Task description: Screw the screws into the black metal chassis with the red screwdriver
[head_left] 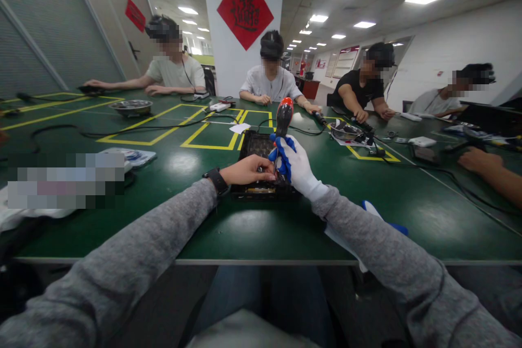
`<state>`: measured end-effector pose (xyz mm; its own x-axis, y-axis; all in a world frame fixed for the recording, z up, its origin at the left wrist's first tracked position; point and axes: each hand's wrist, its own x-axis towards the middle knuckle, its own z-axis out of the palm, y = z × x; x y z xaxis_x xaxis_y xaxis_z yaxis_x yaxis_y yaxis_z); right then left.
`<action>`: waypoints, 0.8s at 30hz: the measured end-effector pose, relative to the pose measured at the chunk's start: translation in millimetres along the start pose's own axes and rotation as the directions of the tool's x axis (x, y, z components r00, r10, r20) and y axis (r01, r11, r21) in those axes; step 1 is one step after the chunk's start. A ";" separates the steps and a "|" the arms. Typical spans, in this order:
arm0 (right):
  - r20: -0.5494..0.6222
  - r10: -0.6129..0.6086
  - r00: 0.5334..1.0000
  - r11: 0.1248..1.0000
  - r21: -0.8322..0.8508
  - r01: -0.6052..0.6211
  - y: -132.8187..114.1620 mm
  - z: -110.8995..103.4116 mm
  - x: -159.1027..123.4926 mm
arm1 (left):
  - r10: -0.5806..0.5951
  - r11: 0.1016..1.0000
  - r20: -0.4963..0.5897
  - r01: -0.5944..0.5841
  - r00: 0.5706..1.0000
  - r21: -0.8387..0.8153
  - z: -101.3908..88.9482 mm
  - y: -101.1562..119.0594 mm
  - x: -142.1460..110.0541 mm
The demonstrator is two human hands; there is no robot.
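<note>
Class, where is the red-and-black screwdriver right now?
In the head view, the red-and-black screwdriver is just right of centre, in the grip of the white-gloved right hand, over the black rectangular case and beside the bare left hand.

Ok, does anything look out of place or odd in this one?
Mismatched hands: the right hand is gloved, the left hand bare, while an apparent matching glove lies on the table, partly hidden by the right forearm.

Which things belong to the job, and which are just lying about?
In use:
red-black screwdriver in gloved right hand
open black rectangular case under bare left hand

Lying about:
round silvery bowl
small flat white slip
blue-white cloth, probably a glove
</note>
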<state>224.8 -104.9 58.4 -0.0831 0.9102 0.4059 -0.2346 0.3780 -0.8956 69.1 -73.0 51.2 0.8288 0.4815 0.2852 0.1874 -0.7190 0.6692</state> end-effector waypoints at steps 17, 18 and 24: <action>0.010 0.009 1.000 1.000 0.028 -0.009 2.8 0.4 -0.6 | 0.023 0.998 0.034 -0.021 0.999 -0.065 -1.0 2.5 -1.3; 0.008 0.013 1.000 1.000 0.028 -0.013 2.4 0.6 -0.8 | 0.026 0.997 0.046 -0.023 0.999 -0.070 -1.0 3.0 -1.5; -0.030 0.007 1.000 1.000 0.009 -0.007 0.3 1.1 -1.3 | 0.019 0.998 0.050 -0.016 0.999 -0.069 -2.5 3.2 -1.0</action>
<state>223.8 -106.2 57.8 -0.0554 0.9175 0.3939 -0.2429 0.3703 -0.8966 67.5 -74.6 54.8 0.8576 0.4419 0.2631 0.1377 -0.6903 0.7103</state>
